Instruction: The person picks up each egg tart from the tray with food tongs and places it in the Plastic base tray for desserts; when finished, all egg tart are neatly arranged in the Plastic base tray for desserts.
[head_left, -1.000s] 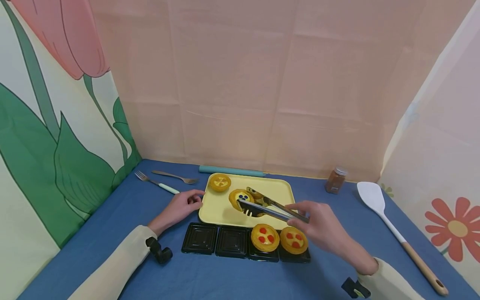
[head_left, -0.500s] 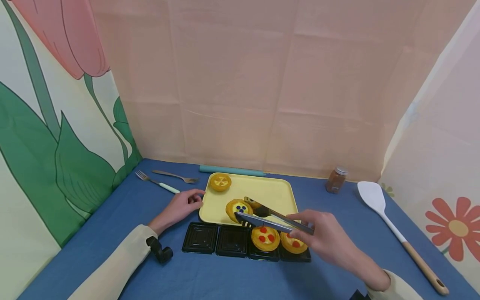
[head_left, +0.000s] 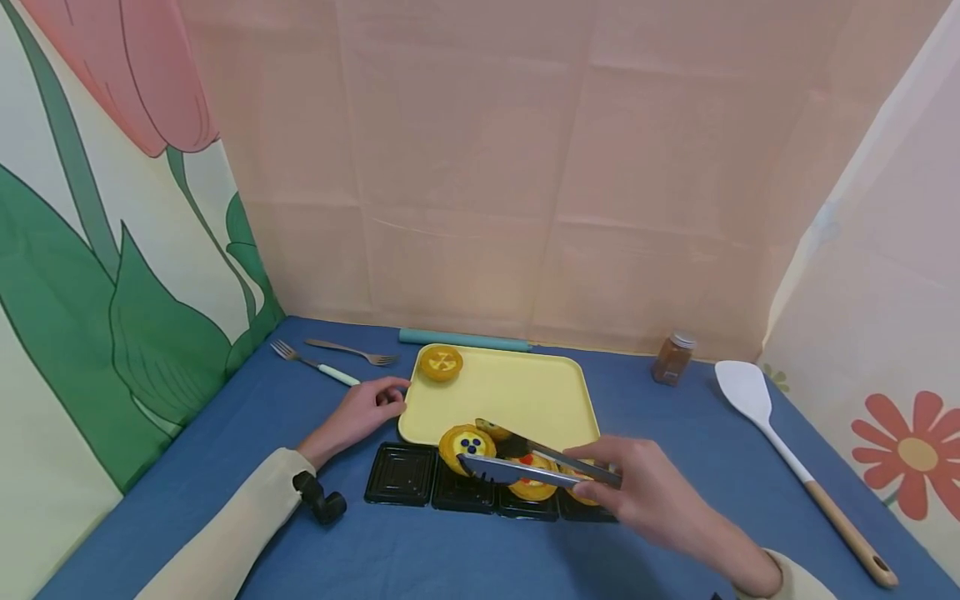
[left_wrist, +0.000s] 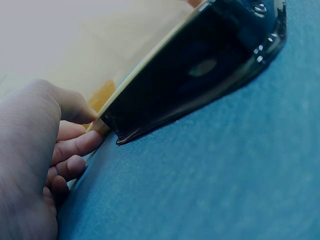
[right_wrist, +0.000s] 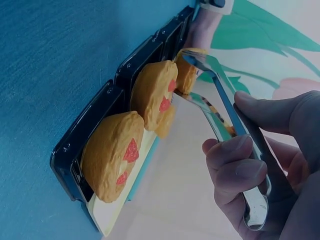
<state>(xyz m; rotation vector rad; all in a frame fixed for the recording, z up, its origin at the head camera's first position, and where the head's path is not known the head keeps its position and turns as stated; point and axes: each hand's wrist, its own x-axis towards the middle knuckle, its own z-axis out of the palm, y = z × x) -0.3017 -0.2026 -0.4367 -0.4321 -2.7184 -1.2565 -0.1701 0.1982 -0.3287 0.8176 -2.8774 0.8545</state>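
Two hands: both at work on a blue tablecloth [head_left: 465, 558], seen from three cameras.
Head view, right hand [head_left: 645, 492]: fingers were clamped on metal tongs [head_left: 525, 467], whose long axis ran leftward and slightly away from the hand.
Head view, blueberry tart [head_left: 467, 443]: it sat pinched between the tong tips, left of the right hand, above the front rim of the yellow tray [head_left: 525, 392] and the second of four black trays [head_left: 399, 475].
Head view, left hand [head_left: 360, 412]: fingers loosely curled, touching the yellow tray's left edge; nearer the empty black trays than the right hand.
Left wrist view, left hand [left_wrist: 35, 165]: thumb and fingertips pinched the tray corner beside a black tray [left_wrist: 200, 70].
Right wrist view, right hand [right_wrist: 260, 160]: it squeezed the tongs [right_wrist: 220, 110] past two strawberry tarts [right_wrist: 155, 95] already seated in black trays.
Elsewhere: one yellow tart [head_left: 440, 363] on the tray's far corner.
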